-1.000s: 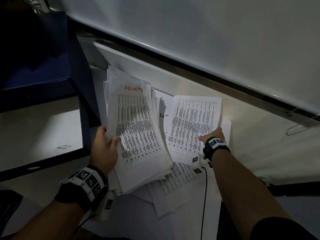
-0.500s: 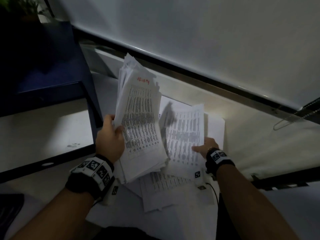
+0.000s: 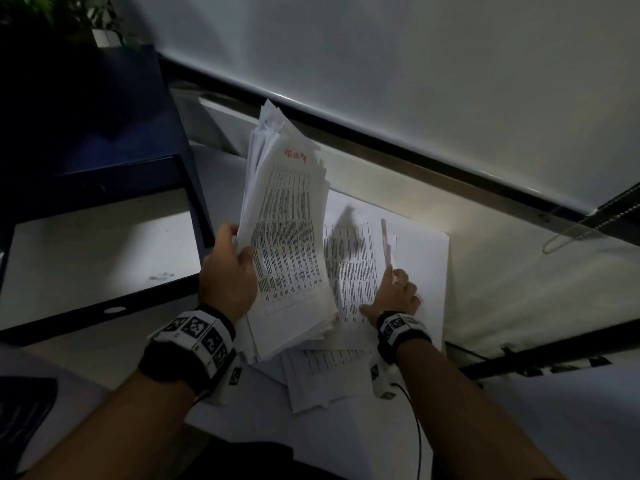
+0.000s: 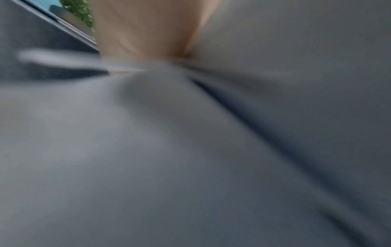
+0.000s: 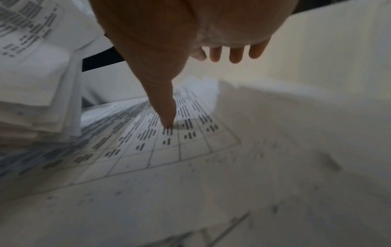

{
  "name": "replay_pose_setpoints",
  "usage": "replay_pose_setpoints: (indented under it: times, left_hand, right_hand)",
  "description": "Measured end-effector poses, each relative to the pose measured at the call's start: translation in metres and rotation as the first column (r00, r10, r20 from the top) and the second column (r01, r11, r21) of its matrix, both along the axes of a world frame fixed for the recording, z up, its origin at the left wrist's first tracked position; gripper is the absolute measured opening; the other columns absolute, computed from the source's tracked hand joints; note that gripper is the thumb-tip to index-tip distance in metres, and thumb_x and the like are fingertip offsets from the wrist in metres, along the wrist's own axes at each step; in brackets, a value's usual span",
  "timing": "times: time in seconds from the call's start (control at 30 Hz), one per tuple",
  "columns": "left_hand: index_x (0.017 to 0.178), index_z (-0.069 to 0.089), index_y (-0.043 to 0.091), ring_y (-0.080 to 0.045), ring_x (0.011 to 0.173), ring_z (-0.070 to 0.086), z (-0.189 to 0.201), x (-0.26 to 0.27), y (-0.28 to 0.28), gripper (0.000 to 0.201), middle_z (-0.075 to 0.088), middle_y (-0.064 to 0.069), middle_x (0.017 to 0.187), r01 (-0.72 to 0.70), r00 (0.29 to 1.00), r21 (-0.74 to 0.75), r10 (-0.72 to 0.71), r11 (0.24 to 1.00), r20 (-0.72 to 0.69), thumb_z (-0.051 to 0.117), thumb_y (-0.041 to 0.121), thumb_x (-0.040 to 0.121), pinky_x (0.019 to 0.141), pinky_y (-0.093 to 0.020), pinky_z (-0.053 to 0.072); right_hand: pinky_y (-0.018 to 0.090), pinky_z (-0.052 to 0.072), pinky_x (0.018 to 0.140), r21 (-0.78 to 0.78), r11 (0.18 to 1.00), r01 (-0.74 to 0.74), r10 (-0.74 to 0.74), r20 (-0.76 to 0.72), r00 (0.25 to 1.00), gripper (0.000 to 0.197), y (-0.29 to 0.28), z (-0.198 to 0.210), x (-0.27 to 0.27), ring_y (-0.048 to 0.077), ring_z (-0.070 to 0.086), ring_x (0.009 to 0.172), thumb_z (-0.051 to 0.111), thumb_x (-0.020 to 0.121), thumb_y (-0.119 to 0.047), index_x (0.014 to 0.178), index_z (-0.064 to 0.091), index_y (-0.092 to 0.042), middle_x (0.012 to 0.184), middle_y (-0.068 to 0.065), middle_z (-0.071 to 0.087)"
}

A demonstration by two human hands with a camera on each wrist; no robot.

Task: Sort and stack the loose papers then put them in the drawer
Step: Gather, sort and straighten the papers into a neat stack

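Observation:
My left hand (image 3: pixel 228 268) grips a thick stack of printed papers (image 3: pixel 287 237) by its left edge and holds it steeply tilted above the surface; red writing marks the top sheet. The left wrist view shows only blurred grey paper (image 4: pixel 190 150) below the palm. To the right of the stack, my right hand (image 3: pixel 394 292) holds a single printed sheet (image 3: pixel 353 265), its right edge curled upward. My thumb (image 5: pixel 167 117) presses on that sheet's table print. More loose papers (image 3: pixel 322 375) lie underneath. The open drawer (image 3: pixel 104 306), white inside, is at the left.
The dark blue cabinet (image 3: pixel 86 116) stands over the drawer, with a plant (image 3: pixel 52 12) behind it. A pale wall with a dark rail (image 3: pixel 415 157) runs across the back. A metal hook (image 3: pixel 561 242) hangs at the right. A dark object (image 3: pixel 20 410) lies at the lower left.
My left hand has raised the stack from lying nearly flat to steeply tilted. My right hand has lifted the single sheet off the surface, curling its right edge up.

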State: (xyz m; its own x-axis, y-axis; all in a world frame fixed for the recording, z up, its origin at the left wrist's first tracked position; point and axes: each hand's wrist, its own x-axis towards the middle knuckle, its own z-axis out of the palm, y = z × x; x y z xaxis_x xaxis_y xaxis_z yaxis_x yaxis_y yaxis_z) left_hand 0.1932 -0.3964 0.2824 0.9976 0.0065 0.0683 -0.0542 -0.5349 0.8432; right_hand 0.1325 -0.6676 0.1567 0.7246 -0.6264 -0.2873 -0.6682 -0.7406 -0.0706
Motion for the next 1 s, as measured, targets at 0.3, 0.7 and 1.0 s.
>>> replay_pose_setpoints:
  times: [0.3,0.7,1.0]
  left_hand:
    - [0.114,0.051,0.012,-0.016,0.078,0.058,-0.002,-0.005,0.007,0.02,0.061,0.003,0.096,-0.001,1.0,-0.012,0.001,1.0,-0.003,0.05,0.006,0.096,0.066,-0.022,0.042]
    - [0.11,0.05,0.019,-0.023,0.087,0.065,-0.006,0.0,0.005,0.02,0.065,0.001,0.096,0.017,0.999,-0.032,-0.016,0.999,0.037,0.051,0.007,0.095,0.075,-0.034,0.053]
    - [0.11,0.051,0.013,-0.022,0.081,0.063,-0.022,-0.003,-0.006,0.017,0.063,-0.001,0.09,-0.007,0.999,-0.056,0.005,0.998,-0.049,0.05,0.007,0.094,0.071,-0.031,0.052]
  right_hand:
    - [0.048,0.03,0.113,0.145,0.977,0.159,-0.139,-0.14,0.98,0.117,0.005,0.008,0.02,0.036,0.023,0.141,0.071,0.07,-0.065,0.148,0.014,0.0,0.152,0.018,0.023]
    - [0.034,0.054,0.09,0.319,0.908,0.271,-0.259,-0.08,0.963,0.078,0.024,0.017,0.016,0.031,0.061,0.114,0.086,0.07,-0.03,0.129,0.047,0.003,0.126,0.018,0.061]
    - [0.036,0.049,0.075,0.025,0.998,0.063,-0.068,0.37,0.926,0.029,0.011,0.107,0.004,0.037,0.063,0.093,0.05,0.096,-0.028,0.102,0.064,-0.004,0.103,0.02,0.067]
